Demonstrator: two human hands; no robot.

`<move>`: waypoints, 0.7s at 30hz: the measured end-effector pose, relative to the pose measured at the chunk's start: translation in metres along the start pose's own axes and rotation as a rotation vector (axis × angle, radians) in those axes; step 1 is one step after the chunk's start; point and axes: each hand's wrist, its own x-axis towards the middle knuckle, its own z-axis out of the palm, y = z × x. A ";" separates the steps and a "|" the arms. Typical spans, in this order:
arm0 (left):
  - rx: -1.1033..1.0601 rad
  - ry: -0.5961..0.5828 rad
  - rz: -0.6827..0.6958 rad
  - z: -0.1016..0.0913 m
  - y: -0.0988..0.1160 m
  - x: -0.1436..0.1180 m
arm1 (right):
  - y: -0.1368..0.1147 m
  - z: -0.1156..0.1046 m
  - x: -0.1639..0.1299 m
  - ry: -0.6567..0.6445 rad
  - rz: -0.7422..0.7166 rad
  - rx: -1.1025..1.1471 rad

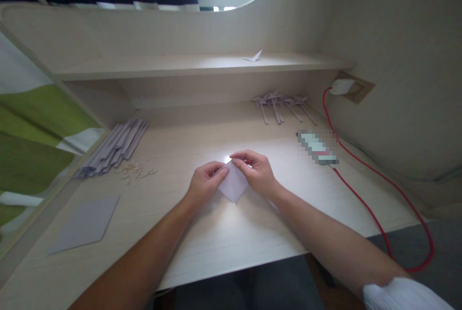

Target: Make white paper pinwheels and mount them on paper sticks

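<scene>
A small pale lilac paper (234,186), folded into a diamond-like shape, lies on the light wooden desk (224,238) in front of me. My left hand (205,182) presses its left side with the fingertips at the top corner. My right hand (257,170) pinches the upper edge from the right. Both hands hold the paper down against the desk top; part of it is hidden under my fingers.
A flat lilac sheet (84,223) lies at the front left. Several rolled paper sticks (115,148) lie further back left, with scraps beside them. Folded paper pinwheels (281,105) lie at the back right. A blurred device (317,147) with a red cable (364,204) lies right. A folded paper piece (254,57) rests on the shelf.
</scene>
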 end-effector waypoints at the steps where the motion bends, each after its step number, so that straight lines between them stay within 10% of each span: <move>1: -0.008 0.005 -0.004 0.000 0.000 0.000 | 0.001 0.000 0.001 0.024 0.028 0.019; 12: -0.124 0.165 -0.022 -0.005 -0.002 0.010 | 0.010 -0.008 0.012 0.178 0.185 0.112; 21: -0.214 0.225 -0.056 -0.006 -0.004 0.010 | 0.008 -0.007 0.009 -0.070 0.184 0.064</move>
